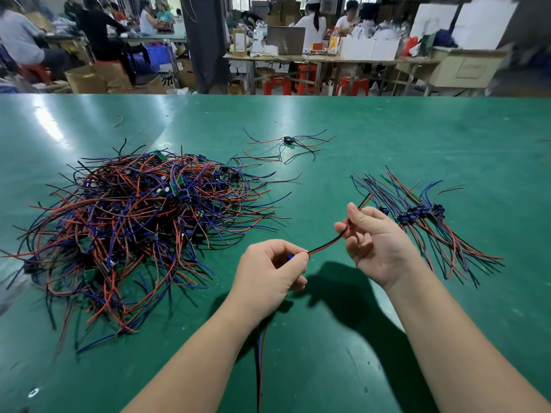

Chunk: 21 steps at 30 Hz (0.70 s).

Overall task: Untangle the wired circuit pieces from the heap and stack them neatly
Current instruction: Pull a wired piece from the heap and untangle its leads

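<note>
Across the left half of the frame, on the green table point(417, 129), lies the heap point(134, 222): a broad tangle of red, blue and black wires with small circuit boards caught among them. It is by far the largest mass in view, so most of the sorting looks yet to be done.

Just right of it, at lower centre, the left hand point(268, 272) is curled round the blue body of one held piece point(326, 245), lifted off the table. More of its wires hang down below the wrist. A red-and-black pair runs up and to the right into the right hand point(375, 242), which pinches it between thumb and forefinger, the wire tips poking out above. The two hands are apart, with that pair stretched between them, apparently being straightened before it is laid down.

Above them, at upper centre, one stray piece point(287, 140) sits alone with its leads splayed, not yet stacked.

At the right, the stack point(423, 216) holds a small number of pieces, blue bodies grouped together and wires running roughly parallel on a diagonal. By this showing, the task is at an early stage.
</note>
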Motion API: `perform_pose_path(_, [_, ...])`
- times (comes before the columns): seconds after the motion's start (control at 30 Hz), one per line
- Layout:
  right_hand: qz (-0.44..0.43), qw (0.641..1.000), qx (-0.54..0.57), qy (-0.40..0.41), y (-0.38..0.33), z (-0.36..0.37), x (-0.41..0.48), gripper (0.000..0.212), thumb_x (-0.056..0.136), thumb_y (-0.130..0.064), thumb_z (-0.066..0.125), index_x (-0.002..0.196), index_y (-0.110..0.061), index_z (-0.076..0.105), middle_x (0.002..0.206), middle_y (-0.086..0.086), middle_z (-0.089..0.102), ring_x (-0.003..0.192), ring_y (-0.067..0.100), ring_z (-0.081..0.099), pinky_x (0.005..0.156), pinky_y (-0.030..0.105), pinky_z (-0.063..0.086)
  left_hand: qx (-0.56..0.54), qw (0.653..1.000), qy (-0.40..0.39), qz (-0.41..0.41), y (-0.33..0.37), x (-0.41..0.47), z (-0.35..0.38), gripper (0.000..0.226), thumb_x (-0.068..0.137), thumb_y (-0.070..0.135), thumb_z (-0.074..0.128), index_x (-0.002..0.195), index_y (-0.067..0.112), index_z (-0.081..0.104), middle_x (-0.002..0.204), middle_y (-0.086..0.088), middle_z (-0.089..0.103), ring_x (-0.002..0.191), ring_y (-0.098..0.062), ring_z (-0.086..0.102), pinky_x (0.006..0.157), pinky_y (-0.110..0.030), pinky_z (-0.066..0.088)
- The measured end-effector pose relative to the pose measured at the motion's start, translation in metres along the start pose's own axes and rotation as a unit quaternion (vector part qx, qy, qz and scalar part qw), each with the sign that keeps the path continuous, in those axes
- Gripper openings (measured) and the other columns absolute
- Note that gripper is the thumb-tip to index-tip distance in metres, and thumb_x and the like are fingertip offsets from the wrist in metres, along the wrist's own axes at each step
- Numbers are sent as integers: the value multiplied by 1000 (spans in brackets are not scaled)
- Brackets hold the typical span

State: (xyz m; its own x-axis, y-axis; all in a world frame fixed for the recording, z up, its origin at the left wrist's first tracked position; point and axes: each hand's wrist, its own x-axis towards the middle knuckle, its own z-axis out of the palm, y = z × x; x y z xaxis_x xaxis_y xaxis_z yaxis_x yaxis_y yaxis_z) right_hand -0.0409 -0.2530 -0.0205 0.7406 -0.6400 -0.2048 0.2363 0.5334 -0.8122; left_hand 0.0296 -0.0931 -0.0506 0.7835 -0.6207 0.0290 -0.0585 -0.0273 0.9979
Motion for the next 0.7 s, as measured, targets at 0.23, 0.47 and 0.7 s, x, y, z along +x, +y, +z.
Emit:
perform_pose_path(0.23, [-61,998,-20,-3,-9,-7,5,15,65,-12,70,74,-10,58,60,6,67,60,19,70,48,19,52,27,1000,6,-5,-4,-1,-1,21,82,10,68,63,20,69,55,-1,63,49,-16,63,48,-25,51])
perform_pose_path(0.47, [-41,996,-32,67,-14,-15,7,28,86,-7,65,67,-15,45,49,3,60,52,15,67,38,15,44,64,997,-36,-2,-2,-3,3,10,69,32,65,67,24,72,65,-13,66,52,-15,54,51,-22,44])
perform_pose_path(0.7, [-66,997,-5,30,-13,-18,15,27,98,-25,50,86,-4,61,65,8,70,64,14,71,51,16,53,4,998,-60,-16,6,-5,-3,22,71,39,76,72,17,76,66,-5,69,52,-7,51,52,-18,44])
